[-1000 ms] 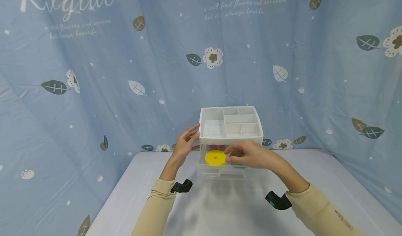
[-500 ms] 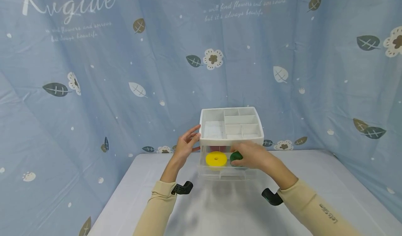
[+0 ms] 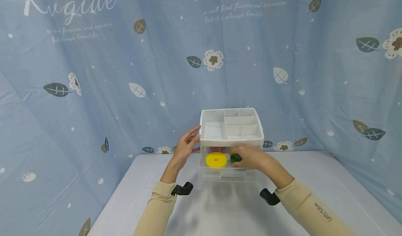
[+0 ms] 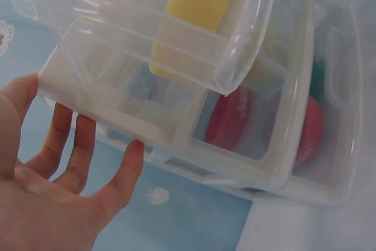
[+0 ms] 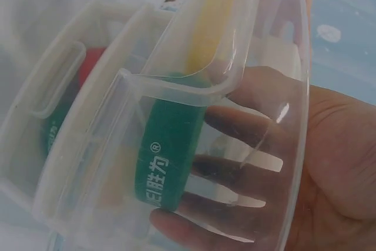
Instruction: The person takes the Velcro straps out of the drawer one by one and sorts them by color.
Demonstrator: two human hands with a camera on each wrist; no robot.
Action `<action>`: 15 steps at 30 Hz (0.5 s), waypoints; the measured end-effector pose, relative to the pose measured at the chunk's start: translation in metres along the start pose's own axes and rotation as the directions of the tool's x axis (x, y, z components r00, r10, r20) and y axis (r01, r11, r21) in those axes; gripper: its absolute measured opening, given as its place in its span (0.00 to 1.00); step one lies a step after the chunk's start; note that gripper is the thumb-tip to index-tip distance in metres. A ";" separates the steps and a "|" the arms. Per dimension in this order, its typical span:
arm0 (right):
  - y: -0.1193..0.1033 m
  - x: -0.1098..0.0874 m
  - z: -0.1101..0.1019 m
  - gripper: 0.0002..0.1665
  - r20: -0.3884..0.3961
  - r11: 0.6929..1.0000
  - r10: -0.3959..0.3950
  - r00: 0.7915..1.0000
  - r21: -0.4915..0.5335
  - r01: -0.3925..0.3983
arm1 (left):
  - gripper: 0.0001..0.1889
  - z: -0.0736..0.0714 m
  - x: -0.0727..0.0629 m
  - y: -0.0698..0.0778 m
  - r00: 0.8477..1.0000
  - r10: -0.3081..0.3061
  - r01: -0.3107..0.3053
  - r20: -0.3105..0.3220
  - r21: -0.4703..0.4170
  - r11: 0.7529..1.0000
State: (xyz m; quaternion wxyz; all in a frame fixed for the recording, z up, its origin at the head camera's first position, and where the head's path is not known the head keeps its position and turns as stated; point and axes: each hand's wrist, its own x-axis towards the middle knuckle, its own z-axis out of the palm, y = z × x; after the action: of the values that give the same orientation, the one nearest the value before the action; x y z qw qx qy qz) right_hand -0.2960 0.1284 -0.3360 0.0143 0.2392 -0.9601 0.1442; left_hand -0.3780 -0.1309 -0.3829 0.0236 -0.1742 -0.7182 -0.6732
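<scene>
A white drawer organizer (image 3: 231, 143) stands on the table, its clear top drawer (image 3: 207, 175) pulled out. My left hand (image 3: 186, 146) rests its fingertips along the organizer's left side, the fingers spread in the left wrist view. My right hand (image 3: 252, 157) reaches into the drawer and holds a green roll (image 3: 235, 159). Through the clear wall, the right wrist view shows fingers along the back of the green roll (image 5: 167, 151), which bears white lettering. Left of it in the drawer lies a yellow roll (image 3: 216, 160) with a small centre hole.
Divided compartments (image 3: 242, 120) form the organizer's top. Lower drawers hold more rolls, including a red one (image 4: 230, 119) and a green one (image 5: 56, 124). A blue patterned curtain (image 3: 169, 54) hangs behind the white table (image 3: 150, 173).
My right hand has moved from beside the yellow roll slightly rightward onto the green roll, and its fingers have closed in around it. The left hand stays at the organizer's side.
</scene>
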 end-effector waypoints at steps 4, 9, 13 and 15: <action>0.000 0.001 0.000 0.24 0.011 1.000 0.015 1.000 0.008 -0.015 | 0.24 -0.001 0.000 0.003 1.000 -0.012 0.012 0.018 -0.004 1.000; 0.000 0.002 0.001 0.24 0.012 0.999 0.028 1.000 0.017 -0.028 | 0.25 -0.002 0.002 0.003 0.999 -0.035 0.035 0.038 -0.003 0.999; 0.000 0.002 0.001 0.25 0.009 1.000 0.015 1.000 0.019 -0.015 | 0.25 -0.002 0.002 0.002 0.999 -0.030 0.031 0.033 -0.006 1.000; 0.000 0.002 0.002 0.25 0.011 1.000 0.012 1.000 0.010 -0.012 | 0.24 -0.001 0.001 0.002 0.999 -0.023 0.023 0.027 -0.005 1.000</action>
State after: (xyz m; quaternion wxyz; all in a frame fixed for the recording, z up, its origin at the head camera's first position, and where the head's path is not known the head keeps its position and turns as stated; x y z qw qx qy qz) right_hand -0.2976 0.1266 -0.3378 0.0069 0.2343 -0.9609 0.1477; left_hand -0.3782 -0.1319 -0.3803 0.0056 -0.1752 -0.7187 -0.6729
